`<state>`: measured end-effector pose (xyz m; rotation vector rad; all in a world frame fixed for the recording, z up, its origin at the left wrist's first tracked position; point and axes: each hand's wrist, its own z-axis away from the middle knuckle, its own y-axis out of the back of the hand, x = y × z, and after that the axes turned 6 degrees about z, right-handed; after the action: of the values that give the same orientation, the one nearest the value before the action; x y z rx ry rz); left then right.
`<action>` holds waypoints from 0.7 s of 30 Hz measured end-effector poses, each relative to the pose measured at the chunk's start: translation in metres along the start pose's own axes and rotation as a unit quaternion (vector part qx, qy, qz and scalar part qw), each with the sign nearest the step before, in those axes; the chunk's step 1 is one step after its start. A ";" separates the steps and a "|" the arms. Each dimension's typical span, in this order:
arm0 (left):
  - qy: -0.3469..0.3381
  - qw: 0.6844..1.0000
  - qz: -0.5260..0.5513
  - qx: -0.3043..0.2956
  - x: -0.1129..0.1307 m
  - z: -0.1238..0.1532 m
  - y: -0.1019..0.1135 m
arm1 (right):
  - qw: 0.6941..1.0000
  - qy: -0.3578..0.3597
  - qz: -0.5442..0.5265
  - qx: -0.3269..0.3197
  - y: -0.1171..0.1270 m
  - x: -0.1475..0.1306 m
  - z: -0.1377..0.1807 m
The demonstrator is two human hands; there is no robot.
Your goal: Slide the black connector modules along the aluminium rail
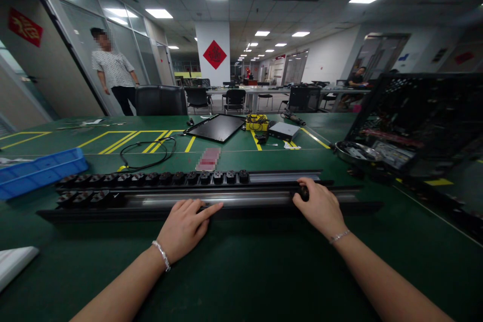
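Note:
Two long black rails with a shiny metal channel lie side by side on the table; the front rail (pixel 260 201) is nearer to me. Along the rear rail (pixel 279 177) sits a row of several small black socket-like blocks (pixel 191 177). A few more blocks (pixel 100 198) fill the left end of the front rail. My left hand (pixel 184 226) lies on the front rail's near edge, fingers stretched out, index pointing right. Toward the right end, my right hand (pixel 319 206) grips a small black block (pixel 303 192) at the channel; the fingers partly cover it.
A blue bin (pixel 45 173) stands at the left on the green table (pixel 241 271). Behind the rails are a black cable (pixel 147 161), a flat black panel (pixel 217 127) and a grey box (pixel 285 131). A metal bowl (pixel 356 152) and open black casing (pixel 422 115) stand right.

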<state>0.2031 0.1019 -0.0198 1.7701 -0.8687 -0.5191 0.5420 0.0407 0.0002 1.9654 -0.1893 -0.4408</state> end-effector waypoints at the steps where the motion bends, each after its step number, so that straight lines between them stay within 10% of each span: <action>1: 0.001 1.000 0.000 -0.002 0.000 0.000 0.000 | 1.000 0.000 0.000 0.000 0.000 0.000 0.000; 21: -0.001 1.000 0.000 0.006 0.000 0.000 0.000 | 1.000 0.000 0.003 -0.004 0.002 0.000 0.000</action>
<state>0.2028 0.1021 -0.0197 1.7804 -0.8761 -0.5168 0.5417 0.0398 0.0017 1.9571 -0.1938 -0.4378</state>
